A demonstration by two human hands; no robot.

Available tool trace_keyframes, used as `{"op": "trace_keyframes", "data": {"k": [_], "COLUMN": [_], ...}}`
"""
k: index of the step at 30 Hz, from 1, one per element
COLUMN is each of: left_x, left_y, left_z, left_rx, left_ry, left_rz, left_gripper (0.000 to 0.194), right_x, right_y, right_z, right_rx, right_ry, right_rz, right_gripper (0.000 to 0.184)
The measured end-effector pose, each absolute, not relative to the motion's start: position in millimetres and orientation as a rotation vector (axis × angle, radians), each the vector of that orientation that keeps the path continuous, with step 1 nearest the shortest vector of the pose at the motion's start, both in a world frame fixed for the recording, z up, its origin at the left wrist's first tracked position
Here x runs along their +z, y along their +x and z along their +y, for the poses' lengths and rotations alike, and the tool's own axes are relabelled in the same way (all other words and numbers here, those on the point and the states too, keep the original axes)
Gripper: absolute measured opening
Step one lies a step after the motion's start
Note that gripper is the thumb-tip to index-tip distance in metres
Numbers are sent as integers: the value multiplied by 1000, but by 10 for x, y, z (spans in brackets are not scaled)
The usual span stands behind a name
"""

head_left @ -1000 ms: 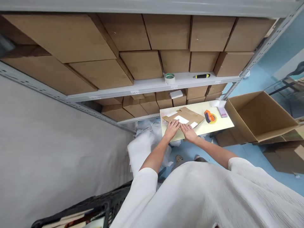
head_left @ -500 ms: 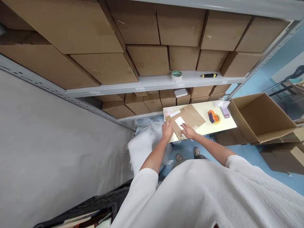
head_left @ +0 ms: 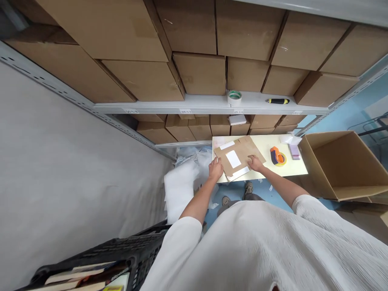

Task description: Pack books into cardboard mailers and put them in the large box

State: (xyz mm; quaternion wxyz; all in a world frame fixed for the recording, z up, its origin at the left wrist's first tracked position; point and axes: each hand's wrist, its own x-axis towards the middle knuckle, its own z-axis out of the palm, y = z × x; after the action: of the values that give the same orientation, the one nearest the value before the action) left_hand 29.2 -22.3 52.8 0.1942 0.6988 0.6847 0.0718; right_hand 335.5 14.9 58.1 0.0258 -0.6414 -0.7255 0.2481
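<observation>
A flat brown cardboard parcel (head_left: 242,151) with a white label lies on the pale yellow table (head_left: 273,169). My left hand (head_left: 216,168) grips the parcel's left near edge with curled fingers. At the parcel's right near edge my right hand (head_left: 255,163) holds on, fingers bent over the cardboard. An orange tape dispenser (head_left: 277,156) sits on the table just right of my right hand.
An open empty cardboard box (head_left: 342,165) stands right of the table. Shelves above hold several brown boxes, a tape roll (head_left: 234,97) and a yellow-black knife (head_left: 277,101). White foam wrap (head_left: 180,188) lies on the floor at left. A black crate (head_left: 121,262) is near my left side.
The parcel has been turned on the table. My hands moved apart from its middle to its left and right near edges. The camera shifted slightly.
</observation>
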Motion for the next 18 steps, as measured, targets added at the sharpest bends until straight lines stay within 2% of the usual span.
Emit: {"op": "trace_keyframes", "data": {"k": [6,11,18], "left_x": [361,132,-55], "left_y": [454,587,687], "left_z": [44,192,159], "left_rx": [134,326,404], "left_ry": [1633,1169,960], "left_rz": [1944,2041,2112], "left_gripper": [46,45,33], "right_x": [463,392,239], "right_y": [3640,3941,4139], "right_z": [608,1077,1476], "right_rx": [969,1174,1383], "right_ry": [-2135,-2252,-2309], "right_rz": [-2031,-1886,-1754], "right_gripper": [55,59,66]}}
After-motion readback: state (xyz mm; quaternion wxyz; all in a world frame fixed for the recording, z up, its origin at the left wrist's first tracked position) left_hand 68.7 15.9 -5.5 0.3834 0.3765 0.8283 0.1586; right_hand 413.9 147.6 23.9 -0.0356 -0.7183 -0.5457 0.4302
